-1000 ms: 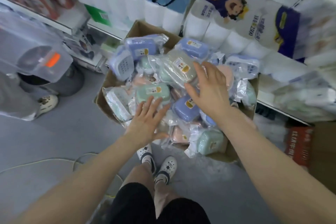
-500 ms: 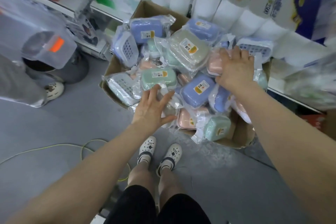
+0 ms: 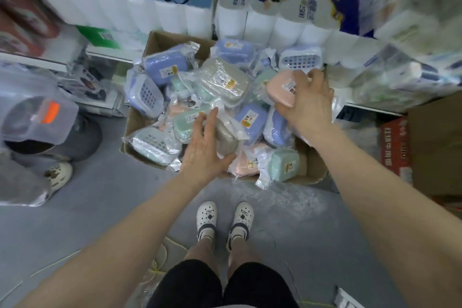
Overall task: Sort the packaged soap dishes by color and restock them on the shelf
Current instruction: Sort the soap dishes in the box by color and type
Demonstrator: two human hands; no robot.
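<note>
Cardboard is what holds it all: an open cardboard box [image 3: 311, 170] sits on the grey floor [image 3: 100, 207] against the bottom shelf, heaped with soap dishes sealed in clear plastic bags, blue, mint green, pink and grey-beige all jumbled together. From the head camera, the only view there is, the person stands right over it in white clogs [image 3: 206, 217]. Their right hand [image 3: 308, 102] is at the far right of the heap, fingers curled over the top of a pink soap dish [image 3: 281, 90] with the thumb underneath, so the dish is gripped and tilted up off the pile. Their left hand [image 3: 203, 150] lies on the near middle of the heap, fingers straight and slightly spread, the palm against a grey-beige soap dish [image 3: 226, 140]; whether the thumb below actually hooks its bag I cannot tell. A larger grey-beige dish [image 3: 225, 81] tops the centre, a blue soap dish [image 3: 250, 119] lies between the two hands, and a mint green soap dish [image 3: 285, 164] rests at the near right corner. Big packs of toilet rolls [image 3: 275, 20] fill the shelf behind the box. Another person's shoe [image 3: 58, 175] shows at the left, beside a translucent bin [image 3: 37, 117].
</note>
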